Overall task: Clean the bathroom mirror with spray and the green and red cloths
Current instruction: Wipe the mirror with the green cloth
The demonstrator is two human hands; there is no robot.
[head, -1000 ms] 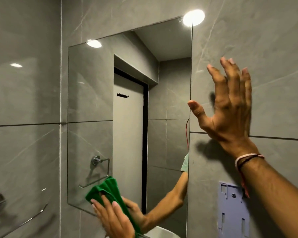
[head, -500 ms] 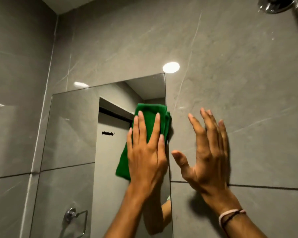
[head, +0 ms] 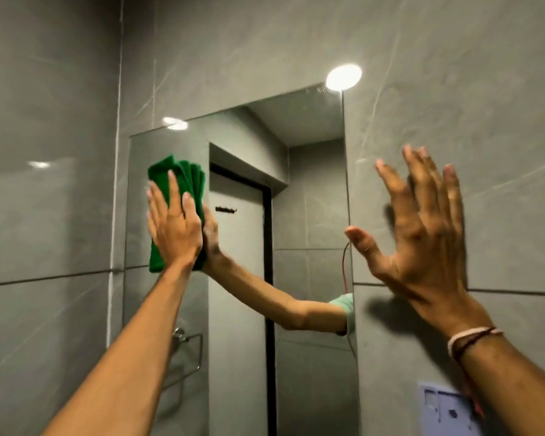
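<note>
Grey glossy tiles cover the bathroom wall [head: 296, 42], with a frameless mirror [head: 312, 199] set into it. Near the mirror's upper left corner, a bright green cloth [head: 183, 174], folded into layered edges, lies flat against the glass, its long axis upright. The left hand [head: 173, 228] presses it there, fingers extended and slightly spread. Right of the mirror, the right hand [head: 422, 243] rests open on the tile, fingers splayed, holding nothing, wristbands [head: 472, 338] below it. No readable writing shows.
</note>
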